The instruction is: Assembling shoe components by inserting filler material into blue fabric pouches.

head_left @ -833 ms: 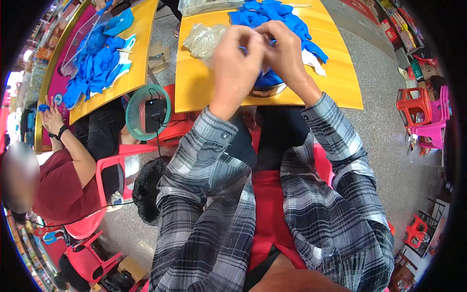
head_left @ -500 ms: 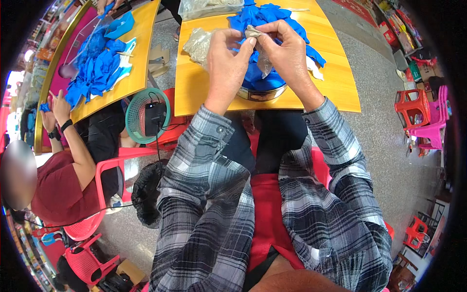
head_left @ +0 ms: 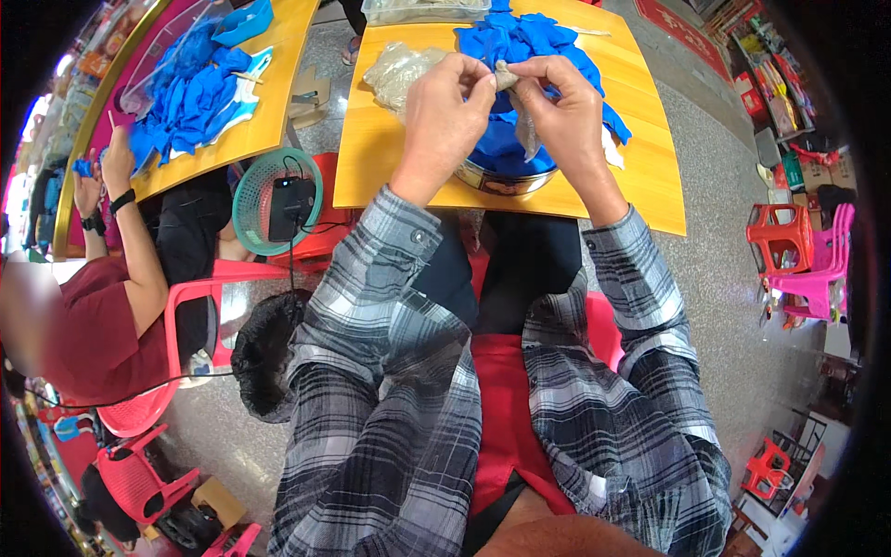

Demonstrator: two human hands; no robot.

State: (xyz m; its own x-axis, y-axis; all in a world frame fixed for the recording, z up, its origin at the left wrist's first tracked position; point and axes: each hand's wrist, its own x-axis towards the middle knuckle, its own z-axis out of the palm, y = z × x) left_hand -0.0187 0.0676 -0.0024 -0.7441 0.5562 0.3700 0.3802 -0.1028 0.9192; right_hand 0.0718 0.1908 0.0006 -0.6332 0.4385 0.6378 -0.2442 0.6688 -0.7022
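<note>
While both hands are raised above the yellow desk [head_left: 390, 176], they pinch a small clear plastic bag [head_left: 522, 116] between them: the left hand [head_left: 445, 121] grips its top edge with thumb and fingertips, and the right hand [head_left: 566, 116] grips the same bunched top from the other side, so the fingertips of the two nearly touch. The bag hangs down from the pinch, over a round metal bowl [head_left: 506, 181] that stands near the desk's front edge. Blue pieces [head_left: 520, 42] lie heaped in the bowl and spread behind it across the desk, with a few white pieces [head_left: 613, 153] just right of the bowl. A crumpled pile of clear bags [head_left: 394, 70] lies on the desk to the left of the left hand, and a clear container [head_left: 422, 9] stands at the far edge. Both forearms wear a grey plaid shirt [head_left: 390, 371]. To the left, another person's hand [head_left: 116, 162] rests at a second yellow desk [head_left: 269, 121] covered with more blue pieces, and a small green fan [head_left: 277, 200] stands between the two desks
</note>
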